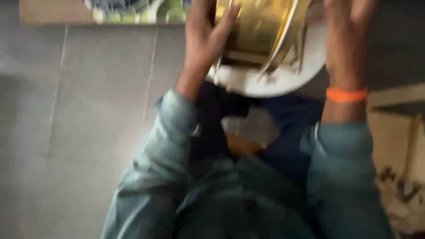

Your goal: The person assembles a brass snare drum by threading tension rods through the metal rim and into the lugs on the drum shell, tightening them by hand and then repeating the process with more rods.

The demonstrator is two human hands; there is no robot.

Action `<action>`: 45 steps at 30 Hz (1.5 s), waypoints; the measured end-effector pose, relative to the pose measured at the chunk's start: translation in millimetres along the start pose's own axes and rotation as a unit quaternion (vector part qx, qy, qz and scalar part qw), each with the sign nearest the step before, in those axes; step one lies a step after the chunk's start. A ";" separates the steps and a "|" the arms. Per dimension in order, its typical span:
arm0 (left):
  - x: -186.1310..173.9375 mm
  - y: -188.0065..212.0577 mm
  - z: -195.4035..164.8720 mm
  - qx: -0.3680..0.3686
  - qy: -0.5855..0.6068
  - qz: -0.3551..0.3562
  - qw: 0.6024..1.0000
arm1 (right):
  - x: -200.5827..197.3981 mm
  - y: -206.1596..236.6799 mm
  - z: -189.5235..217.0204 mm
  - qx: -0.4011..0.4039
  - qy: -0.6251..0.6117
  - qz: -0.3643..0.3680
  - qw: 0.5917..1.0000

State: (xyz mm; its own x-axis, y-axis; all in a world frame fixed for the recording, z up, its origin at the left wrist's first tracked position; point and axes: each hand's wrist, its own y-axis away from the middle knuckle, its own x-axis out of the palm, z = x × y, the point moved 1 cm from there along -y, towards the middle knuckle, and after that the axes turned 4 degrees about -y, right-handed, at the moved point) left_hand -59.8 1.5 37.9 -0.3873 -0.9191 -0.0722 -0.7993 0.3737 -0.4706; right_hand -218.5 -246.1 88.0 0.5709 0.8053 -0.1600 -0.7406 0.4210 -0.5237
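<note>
A round drum-like thing [261,31] with a shiny gold shell, metal hoops and a white skin [283,77] is held up in front of me, over my lap. My left hand [203,33] presses flat against its left side, fingers spread upward. On its right side is my right hand [347,35], with an orange band [346,94] on the wrist; its fingers run out of the top of the frame. Both arms wear blue-green sleeves [164,146]. The picture is blurred by motion.
Grey floor tiles [79,110] fill the left side. A patterned blue, green and white object [133,9] lies at the top edge. A pale box or board [394,137] and crumpled light material [403,199] sit at the right.
</note>
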 end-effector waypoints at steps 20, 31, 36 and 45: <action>4.2 -2.6 -54.4 0.078 0.093 0.053 0.991 | 4.3 117.9 -65.8 0.179 0.384 0.319 0.848; 3.2 -5.6 -64.1 0.044 -0.112 0.037 0.992 | -45.4 34.9 -15.7 0.160 -0.293 -0.071 0.940; 14.3 -0.4 -70.8 0.013 -0.011 0.018 1.000 | -23.6 1.2 29.6 0.058 -0.305 -0.042 0.950; 17.6 -2.6 -77.6 0.134 -0.141 0.004 0.981 | -11.3 -13.5 32.2 0.019 -0.246 -0.017 0.969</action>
State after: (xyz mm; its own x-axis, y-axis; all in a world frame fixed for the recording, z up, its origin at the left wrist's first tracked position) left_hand -100.2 -6.0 106.1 -0.2199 -0.9285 -0.2992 -0.6326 0.3692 -0.6808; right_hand -226.4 -247.5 123.8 0.3643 0.8885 0.2791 -0.7425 0.4580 -0.4888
